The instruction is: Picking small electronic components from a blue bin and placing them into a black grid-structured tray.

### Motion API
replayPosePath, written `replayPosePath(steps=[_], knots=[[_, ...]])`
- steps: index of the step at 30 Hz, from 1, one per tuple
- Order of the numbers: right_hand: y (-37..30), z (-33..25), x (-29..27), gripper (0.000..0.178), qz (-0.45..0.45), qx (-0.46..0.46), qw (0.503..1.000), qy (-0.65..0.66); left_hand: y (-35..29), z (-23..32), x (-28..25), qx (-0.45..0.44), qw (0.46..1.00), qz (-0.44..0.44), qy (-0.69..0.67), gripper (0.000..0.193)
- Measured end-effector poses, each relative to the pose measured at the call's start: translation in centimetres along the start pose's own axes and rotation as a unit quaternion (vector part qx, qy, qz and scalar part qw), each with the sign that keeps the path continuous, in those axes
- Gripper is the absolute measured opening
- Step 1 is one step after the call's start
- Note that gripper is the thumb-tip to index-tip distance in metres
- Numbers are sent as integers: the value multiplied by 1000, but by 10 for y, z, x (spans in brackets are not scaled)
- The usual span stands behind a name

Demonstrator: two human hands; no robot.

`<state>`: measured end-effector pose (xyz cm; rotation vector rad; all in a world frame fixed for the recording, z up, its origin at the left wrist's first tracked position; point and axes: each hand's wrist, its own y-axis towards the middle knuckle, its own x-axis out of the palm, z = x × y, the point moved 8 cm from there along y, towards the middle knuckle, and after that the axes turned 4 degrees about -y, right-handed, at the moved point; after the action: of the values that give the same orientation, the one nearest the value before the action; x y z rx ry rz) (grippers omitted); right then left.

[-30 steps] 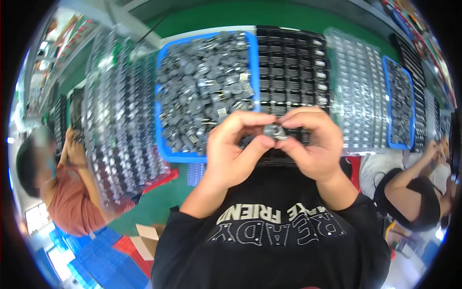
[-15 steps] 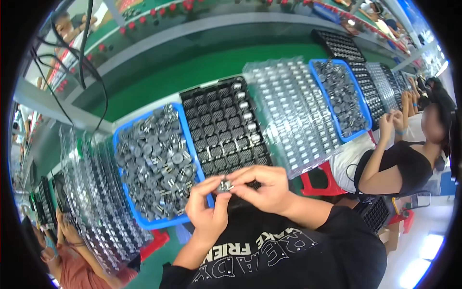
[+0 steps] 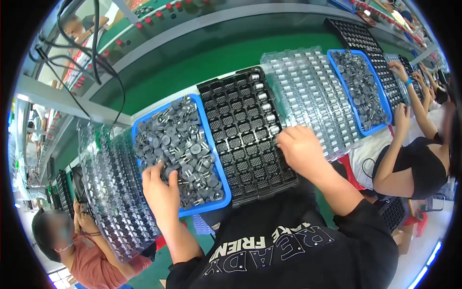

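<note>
My left hand (image 3: 162, 195) is over a blue basket (image 3: 212, 139) heaped with small grey round parts (image 3: 192, 149) that have metal prongs. Its thumb and fingers are apart, and the fingertips reach down to the parts. At the right-hand column of a black compartment tray (image 3: 243, 144) is my right hand (image 3: 302, 149), thumb and fingers pinched together; whatever is between the fingertips is hidden. Silver cylindrical pieces (image 3: 263, 97) sit in the far pockets of that column. Other visible pockets show only their ribbed black bottoms.
Stacked clear plastic trays (image 3: 308, 96) with silver pieces lie right of the black tray, then a second blue basket (image 3: 378, 129). More clear trays (image 3: 115, 192) stand left. Co-workers sit on the right (image 3: 409, 166) and left (image 3: 103, 260). Black cables (image 3: 96, 48) hang at upper left.
My hands have parted from the small metal part they held together. The left went left to the basket, its fingers opening; the right moved away to the black tray's right column.
</note>
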<state>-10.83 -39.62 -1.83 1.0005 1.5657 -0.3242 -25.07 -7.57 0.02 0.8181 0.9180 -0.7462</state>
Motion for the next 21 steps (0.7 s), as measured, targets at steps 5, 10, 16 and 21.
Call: replayPosePath(steps=[5, 10, 16, 21], knots=[[6, -7, -7, 11, 4, -32, 998, -49, 5, -6, 3, -47, 998, -19, -43, 22], [28, 70, -53, 20, 52, 135, 989, 37, 7, -7, -2, -68, 996, -18, -55, 15], [29, 218, -29, 29, 51, 326, 944, -19, 17, -18, -1, -66, 988, 22, -141, 10], [20, 224, -34, 21, 71, 322, 944, 8, 10, -27, -6, -114, 957, 63, -259, 6]])
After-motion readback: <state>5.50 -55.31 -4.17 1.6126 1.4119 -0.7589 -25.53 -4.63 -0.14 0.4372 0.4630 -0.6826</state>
